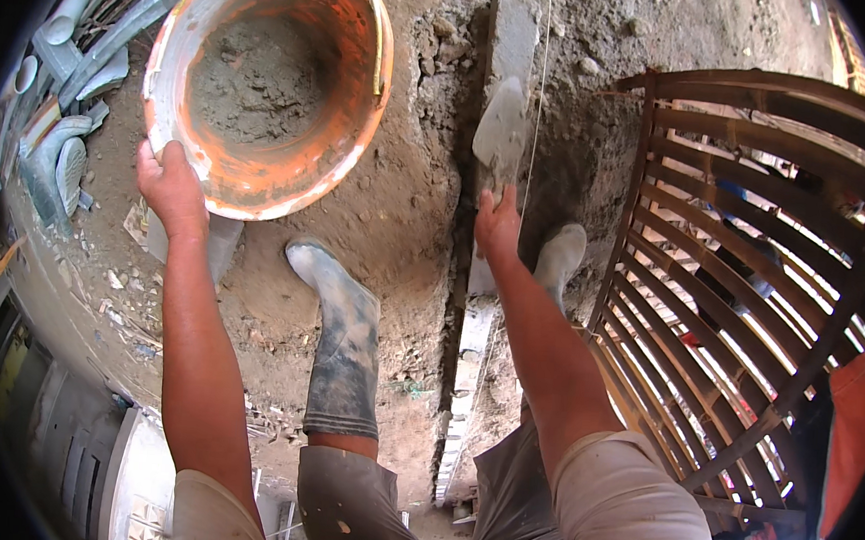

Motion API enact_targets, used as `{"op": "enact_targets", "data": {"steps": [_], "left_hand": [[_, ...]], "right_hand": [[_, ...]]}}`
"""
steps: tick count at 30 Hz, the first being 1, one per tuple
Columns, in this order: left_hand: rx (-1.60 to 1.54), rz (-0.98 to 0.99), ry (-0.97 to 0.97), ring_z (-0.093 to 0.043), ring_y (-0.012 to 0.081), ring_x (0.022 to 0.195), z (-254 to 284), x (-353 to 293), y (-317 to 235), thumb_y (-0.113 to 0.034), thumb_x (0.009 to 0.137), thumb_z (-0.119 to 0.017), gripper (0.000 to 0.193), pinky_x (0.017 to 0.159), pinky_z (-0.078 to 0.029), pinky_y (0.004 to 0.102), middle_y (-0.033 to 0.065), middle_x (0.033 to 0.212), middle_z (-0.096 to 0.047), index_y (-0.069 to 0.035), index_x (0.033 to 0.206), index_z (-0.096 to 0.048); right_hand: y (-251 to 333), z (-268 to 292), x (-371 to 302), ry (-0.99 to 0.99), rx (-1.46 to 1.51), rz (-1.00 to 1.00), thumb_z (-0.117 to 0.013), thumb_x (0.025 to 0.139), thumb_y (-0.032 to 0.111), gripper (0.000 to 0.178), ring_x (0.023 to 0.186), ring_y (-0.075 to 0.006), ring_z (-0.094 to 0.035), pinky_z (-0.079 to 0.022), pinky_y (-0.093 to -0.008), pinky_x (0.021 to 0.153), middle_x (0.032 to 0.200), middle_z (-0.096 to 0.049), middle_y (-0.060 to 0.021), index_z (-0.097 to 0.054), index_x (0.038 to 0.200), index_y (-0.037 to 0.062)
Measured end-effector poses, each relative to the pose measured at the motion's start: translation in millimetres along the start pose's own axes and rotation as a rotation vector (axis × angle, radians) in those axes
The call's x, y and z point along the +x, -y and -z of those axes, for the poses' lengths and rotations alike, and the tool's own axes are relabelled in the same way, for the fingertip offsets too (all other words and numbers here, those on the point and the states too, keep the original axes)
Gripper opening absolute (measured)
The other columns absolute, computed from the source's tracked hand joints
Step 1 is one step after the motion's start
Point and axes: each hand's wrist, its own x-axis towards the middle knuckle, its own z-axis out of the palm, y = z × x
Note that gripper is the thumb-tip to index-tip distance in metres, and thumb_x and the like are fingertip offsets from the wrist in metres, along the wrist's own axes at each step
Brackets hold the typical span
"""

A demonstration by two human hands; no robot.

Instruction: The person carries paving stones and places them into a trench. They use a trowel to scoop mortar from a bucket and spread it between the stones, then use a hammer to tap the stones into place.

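My left hand (172, 190) is closed on the near left rim of an orange bucket (287, 203), thumb over the edge. Grey mortar (255, 82) lies inside the bucket, whose walls are smeared with it. In my right hand (497, 226) is a trowel (501, 124), its grey-coated blade pointing away from me. The blade is over a narrow, low wall (512, 35) that runs lengthwise between my boots. My fingers cover most of the trowel's handle. A thin string (540, 87) stretches along the wall's right side.
Slatted bamboo fencing (728, 210) stands close on the right. Pipes and metal scraps (65, 74) are heaped at the far left, with an old boot (58, 169) among them. My left boot (343, 334) is on bare soil; my right boot (560, 259) is beyond the wall.
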Motion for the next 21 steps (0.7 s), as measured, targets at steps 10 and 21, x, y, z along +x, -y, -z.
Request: {"op": "enact_targets", "data": {"steps": [10, 21], "left_hand": [[0.237, -0.141, -0.044, -0.058, 0.0246, 0.066, 0.3, -9.2, -9.3, -0.012, 0.083, -0.051, 0.018, 0.064, -0.047, 0.0401, 0.012, 0.076, -0.06, 0.0, 0.095, -0.056], [0.365, -0.292, 0.092, -0.062, 0.044, 0.072, -26.9, -42.2, -44.1, -0.011, 0.081, -0.053, 0.016, 0.064, -0.048, 0.0517, 0.023, 0.078, -0.062, -0.001, 0.094, -0.051]], "right_hand": [[-21.8, 71.2, -133.2, 0.074, -0.1, 0.223, -0.061, 0.091, 0.029, 0.041, 0.091, -0.0481, -0.06, -0.047, -0.0519, 0.075, 0.1, -0.064, -0.0256, -0.048, 0.123, 0.0059], [222.3, 99.5, -79.7, 0.045, -0.88, 0.841, -0.052, 0.094, 0.02, 0.025, 0.075, -0.0311, -0.063, -0.052, -0.0421, 0.061, 0.084, -0.057, -0.0131, -0.055, 0.118, 0.0105]]}}
